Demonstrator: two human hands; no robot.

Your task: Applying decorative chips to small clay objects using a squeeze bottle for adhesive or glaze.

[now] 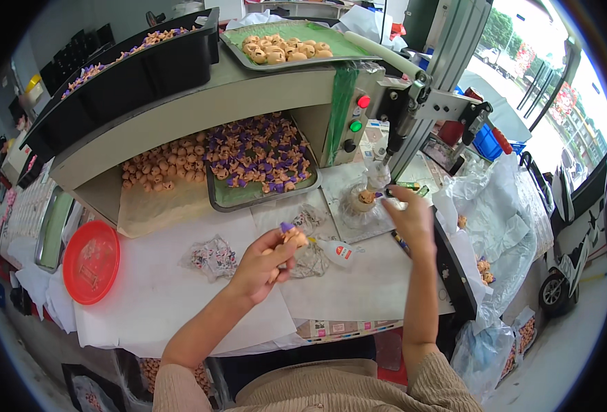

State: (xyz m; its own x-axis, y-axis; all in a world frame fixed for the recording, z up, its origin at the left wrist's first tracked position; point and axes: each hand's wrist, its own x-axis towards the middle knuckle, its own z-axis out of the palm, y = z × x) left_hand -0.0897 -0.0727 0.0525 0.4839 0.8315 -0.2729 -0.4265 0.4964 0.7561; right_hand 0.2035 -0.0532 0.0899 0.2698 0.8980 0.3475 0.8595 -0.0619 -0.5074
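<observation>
My left hand (265, 264) is closed around a small toy figure (294, 235) with a tan body and a purple tip, held over the paper-covered table. More tan pieces show between its fingers and palm. My right hand (413, 221) reaches to the bench press (408, 113), its thumb and forefinger apart. A tan toy head (366, 197) with a purple part sits in the press's clear-wrapped holder (355, 211), close to those fingertips. Whether they touch it is hard to see.
A tray of purple-and-tan figures (262, 154) and a pile of tan heads (166, 165) lie under the shelf. A glue bottle (338, 252), patterned plastic bags (214, 257) and a red dish (92, 262) are on the table. Above are a black bin (131, 72) and a heads tray (344, 44).
</observation>
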